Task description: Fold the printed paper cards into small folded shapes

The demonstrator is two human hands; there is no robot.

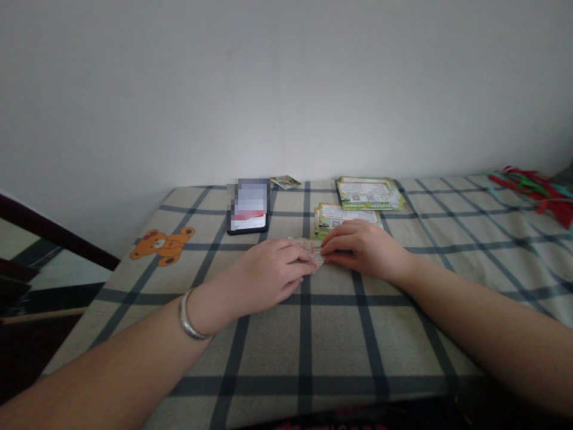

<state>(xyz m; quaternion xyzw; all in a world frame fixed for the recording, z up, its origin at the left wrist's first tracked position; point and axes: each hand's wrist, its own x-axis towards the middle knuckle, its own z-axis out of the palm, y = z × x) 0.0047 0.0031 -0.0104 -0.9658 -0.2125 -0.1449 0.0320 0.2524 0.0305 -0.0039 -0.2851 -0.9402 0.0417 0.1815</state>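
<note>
Between my two hands a small printed paper slip [316, 249], white with orange and green print, lies low over the tablecloth. The fingers of my left hand [273, 275] are closed together on its left side; a silver bangle is on that wrist. My right hand [360, 249] pinches the slip's right side. My fingers cover much of the paper, so its full shape is hidden. Just behind my right hand is a small pile of green-bordered printed leaflets [347, 212], partly covered by it. Another stack of similar leaflets [369, 194] lies farther back.
A phone [247, 226] with a partly blurred screen is at the back left. Beside it sits a small folded paper piece [285, 181]. A bear cutout [163, 246] lies left on the checked tablecloth [268, 358]. Red and green strips [532, 185] are at far right; a wall stands behind.
</note>
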